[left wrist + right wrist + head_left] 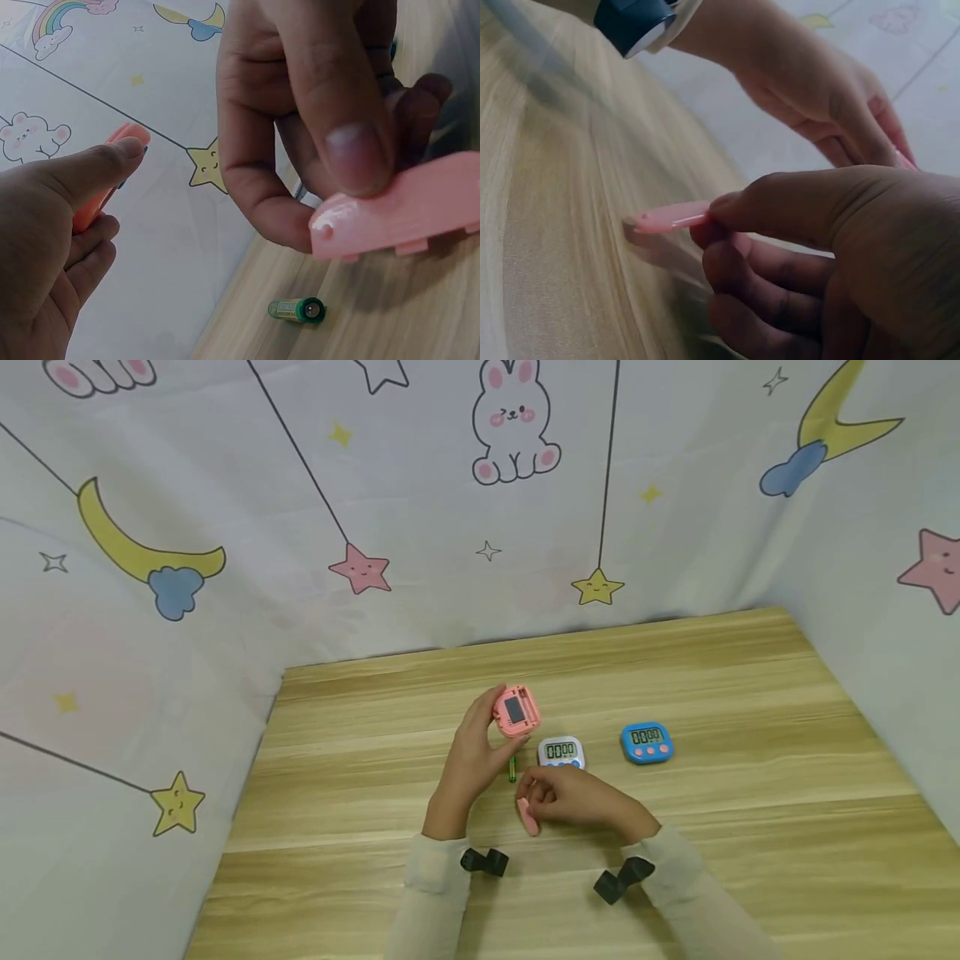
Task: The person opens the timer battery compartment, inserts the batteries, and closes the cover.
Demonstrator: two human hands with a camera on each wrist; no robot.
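Observation:
My left hand (474,750) holds a pink digital timer (528,712) above the table, its back facing up with the battery compartment uncovered. Between the thumb and fingers of my right hand (573,797) is a pink battery cover (528,817), pinched at one end. The left wrist view shows small tabs along the edge of this battery cover (405,214). A green battery (512,768) lies on the table between the two hands; its metal end shows in the left wrist view. Whether a battery sits inside the timer is too small to tell.
A white digital timer (561,752) lies just beyond my right hand, partly hidden by it. Farther right lies a blue digital timer (647,743) with its display up. The wooden table (360,860) meets a patterned cloth backdrop (435,510) at its back and sides.

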